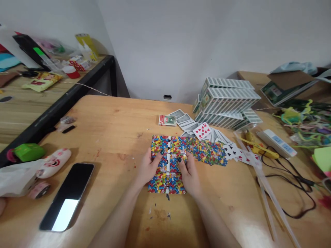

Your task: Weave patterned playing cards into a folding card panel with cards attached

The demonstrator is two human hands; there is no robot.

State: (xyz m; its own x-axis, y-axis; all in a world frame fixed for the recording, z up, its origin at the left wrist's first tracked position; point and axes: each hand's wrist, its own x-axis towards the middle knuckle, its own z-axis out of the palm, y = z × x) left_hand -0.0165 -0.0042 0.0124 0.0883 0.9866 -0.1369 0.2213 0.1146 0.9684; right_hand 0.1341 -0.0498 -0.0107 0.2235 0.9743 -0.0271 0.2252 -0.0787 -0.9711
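Observation:
My left hand grips the left edge of a colourful patterned card panel, its thumb lying on top. At the panel's right side my right hand is closed on it too, thumb on the face. The panel looks made of several patterned cards, with a narrow white strip of playing card showing down the middle. Beside it, to the right, spreads a pile of loose cards with the same pattern. My fingers under the panel are hidden.
Behind lie scattered playing cards, a card box and stacked card packs. At right are a yellow glue gun, its cable, glue sticks and a power strip. A phone lies at left.

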